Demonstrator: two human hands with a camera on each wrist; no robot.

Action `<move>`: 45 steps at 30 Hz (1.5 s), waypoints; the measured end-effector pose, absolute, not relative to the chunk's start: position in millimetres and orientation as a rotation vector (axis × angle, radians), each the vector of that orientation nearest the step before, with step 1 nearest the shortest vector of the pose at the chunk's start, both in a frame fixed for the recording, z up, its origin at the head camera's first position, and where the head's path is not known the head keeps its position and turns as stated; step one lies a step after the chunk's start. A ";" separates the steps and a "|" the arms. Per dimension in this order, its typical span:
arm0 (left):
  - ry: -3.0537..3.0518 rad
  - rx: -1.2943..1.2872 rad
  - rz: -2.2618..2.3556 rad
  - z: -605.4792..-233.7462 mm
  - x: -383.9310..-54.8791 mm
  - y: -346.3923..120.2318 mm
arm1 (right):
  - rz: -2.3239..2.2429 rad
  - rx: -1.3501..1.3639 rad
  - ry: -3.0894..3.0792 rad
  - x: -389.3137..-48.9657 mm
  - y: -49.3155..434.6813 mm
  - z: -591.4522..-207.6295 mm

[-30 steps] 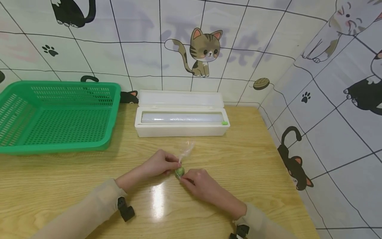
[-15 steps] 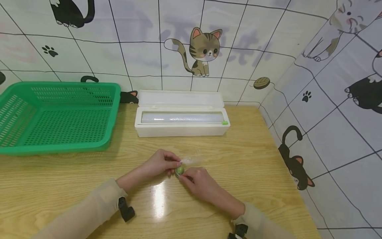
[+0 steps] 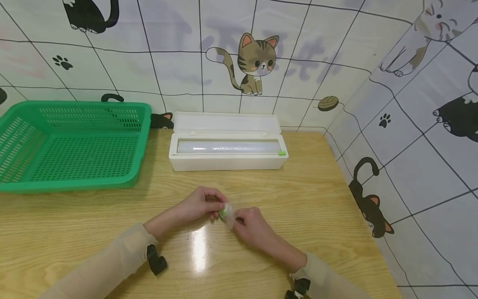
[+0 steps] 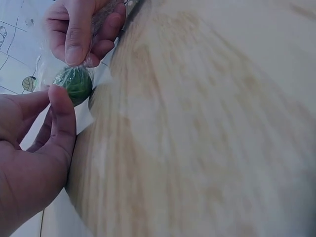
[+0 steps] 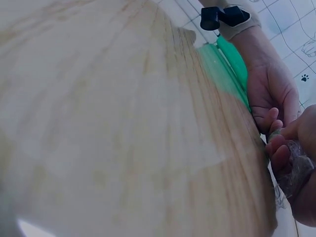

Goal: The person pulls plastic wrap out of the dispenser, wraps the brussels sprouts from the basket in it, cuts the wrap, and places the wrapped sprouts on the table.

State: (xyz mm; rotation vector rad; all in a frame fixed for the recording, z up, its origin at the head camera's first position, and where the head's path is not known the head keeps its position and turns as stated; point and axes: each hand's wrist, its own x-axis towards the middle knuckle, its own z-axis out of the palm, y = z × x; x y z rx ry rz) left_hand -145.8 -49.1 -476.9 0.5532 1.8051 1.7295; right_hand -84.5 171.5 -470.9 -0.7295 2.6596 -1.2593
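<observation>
A small round green item (image 3: 223,214), smooth and streaked with lighter green, is wrapped in clear cling film (image 4: 93,69). My left hand (image 3: 201,203) pinches it from the left between thumb and fingertips. From the right, my right hand (image 3: 255,228) pinches the gathered film tail (image 3: 230,217), which bunches beside the item. In the left wrist view the right thumb lies right above the green item (image 4: 75,85), and more crumpled film runs back through that hand. The right wrist view shows wrinkled film (image 5: 297,170) inside the right fingers; the item is mostly hidden there.
Behind the hands stands a white cling film dispenser (image 3: 228,163), lid raised, with a film roll (image 3: 228,147) inside and a green slider (image 3: 281,153) at its right. A green perforated basket (image 3: 86,182) sits at the back left. Cat-patterned walls border the wooden table (image 3: 310,199).
The loose film tail pointed toward the back, then swung right, and is now gathered at my right fingers. The right hand has shifted slightly back from the green item; the left stays put.
</observation>
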 end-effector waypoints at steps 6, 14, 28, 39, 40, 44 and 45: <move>1.810 0.612 1.750 -478.1 -145.4 -50.3 | -1.293 -0.706 2.637 -85.7 173.4 -471.1; 1.870 0.543 1.742 -477.9 -145.1 -47.2 | -1.391 -0.567 2.504 -86.2 174.1 -468.4; 1.912 0.411 1.715 -472.0 -145.7 -42.8 | -1.634 -0.325 2.377 -97.4 188.3 -457.1; 1.950 0.417 1.690 -471.2 -146.7 -42.2 | -1.607 -0.635 2.576 -93.2 181.0 -448.2; 1.955 0.418 1.689 -471.3 -146.8 -42.2 | -1.570 -0.672 2.591 -91.9 179.9 -449.0; 1.957 0.431 1.691 -472.4 -147.3 -42.3 | -1.376 -0.858 2.729 -88.2 176.1 -452.0; 1.954 0.435 1.691 -472.7 -147.5 -42.4 | -1.331 -0.910 2.769 -88.2 175.8 -454.1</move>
